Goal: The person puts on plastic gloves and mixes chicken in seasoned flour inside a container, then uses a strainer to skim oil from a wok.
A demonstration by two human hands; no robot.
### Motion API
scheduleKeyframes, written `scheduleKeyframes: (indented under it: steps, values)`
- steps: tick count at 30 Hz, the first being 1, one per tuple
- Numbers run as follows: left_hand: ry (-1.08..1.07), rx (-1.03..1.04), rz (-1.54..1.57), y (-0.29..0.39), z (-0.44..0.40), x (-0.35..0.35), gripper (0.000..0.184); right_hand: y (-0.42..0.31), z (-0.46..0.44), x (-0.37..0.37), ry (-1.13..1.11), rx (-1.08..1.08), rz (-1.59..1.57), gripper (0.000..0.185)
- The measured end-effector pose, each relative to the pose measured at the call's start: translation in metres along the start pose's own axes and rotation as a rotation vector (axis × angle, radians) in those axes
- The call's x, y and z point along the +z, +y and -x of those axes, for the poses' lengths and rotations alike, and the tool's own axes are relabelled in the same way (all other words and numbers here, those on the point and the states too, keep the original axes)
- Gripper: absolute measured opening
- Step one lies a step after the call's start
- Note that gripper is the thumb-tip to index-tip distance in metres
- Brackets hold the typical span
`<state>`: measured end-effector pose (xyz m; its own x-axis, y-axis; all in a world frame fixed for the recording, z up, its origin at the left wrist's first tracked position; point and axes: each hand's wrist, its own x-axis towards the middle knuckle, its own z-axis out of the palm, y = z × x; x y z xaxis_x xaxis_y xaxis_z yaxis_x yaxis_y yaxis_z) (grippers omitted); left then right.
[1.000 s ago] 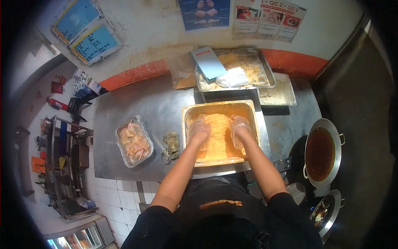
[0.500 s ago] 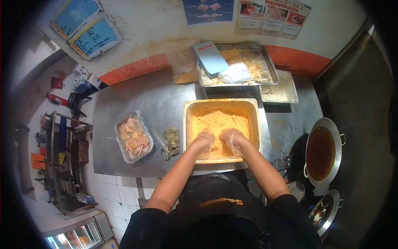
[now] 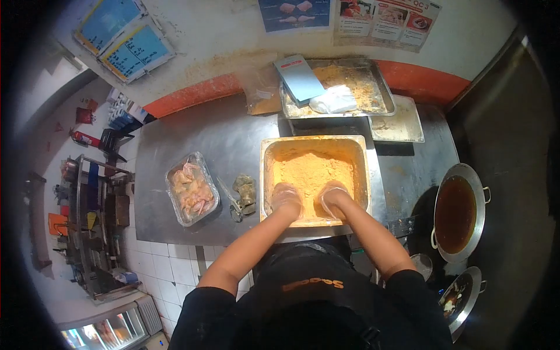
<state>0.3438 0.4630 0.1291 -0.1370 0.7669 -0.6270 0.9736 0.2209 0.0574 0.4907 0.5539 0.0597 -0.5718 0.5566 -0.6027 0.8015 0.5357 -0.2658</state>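
A deep metal pan (image 3: 265, 175) of orange-yellow breading flour (image 3: 315, 169) is in front of me on the steel table. My left hand (image 3: 286, 198), in a clear plastic glove, is down in the flour at the pan's near left. To its right, my right hand (image 3: 333, 199), gloved the same way, reaches into the near right part. The fingers of both hands are sunk in the flour or turned away, so their shape is hidden. Whether anything lies within them cannot be seen.
A clear tub (image 3: 191, 189) of raw chicken pieces stands left, beside tongs (image 3: 232, 204) and a crumpled dark cloth-like item (image 3: 245, 194). Behind the pan, a crumb-strewn tray (image 3: 356, 76) bears a blue-grey box (image 3: 298, 79). Right are a wok of brown oil (image 3: 457, 213) and another wok (image 3: 464, 294).
My hands are a little farther apart in the flour, the right one having shifted right. The view has moved slightly; the tub and the trays rest as before.
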Motion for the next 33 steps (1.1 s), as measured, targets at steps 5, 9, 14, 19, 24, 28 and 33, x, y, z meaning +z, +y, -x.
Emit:
scheduleKeyframes:
  steps: [5, 9, 14, 19, 24, 28, 33]
  values:
    - [0.713, -0.018, -0.514, -0.02, -0.024, 0.011, 0.05, 0.006, 0.001, -0.028, 0.373, 0.27, -0.121, 0.033]
    - [0.229, 0.065, -0.518, -0.02, -0.043, -0.028, 0.058, 0.026, -0.031, -0.016, 0.462, 0.276, -0.007, 0.046]
    - [0.329, 0.054, -0.542, -0.016, -0.032, -0.025, 0.053, 0.013, -0.013, -0.018, 0.489, 0.313, 0.034, 0.055]
    - [0.372, -0.028, -0.489, -0.03, -0.091, 0.023, 0.053, 0.008, -0.003, -0.024, 0.482, 0.308, -0.007, 0.056]
    - [0.336, 0.048, -0.466, -0.019, -0.058, 0.012, 0.045, 0.003, -0.001, -0.024, 0.43, 0.318, -0.032, 0.051]
    - [-0.013, 0.202, -0.302, 0.002, 0.01, -0.037, 0.035, 0.006, -0.04, -0.003, 0.48, 0.392, -0.017, 0.041]
    - [0.131, 0.088, -0.043, -0.011, 0.002, 0.015, 0.04, -0.004, 0.007, -0.052, 0.531, 0.317, 0.223, 0.031]
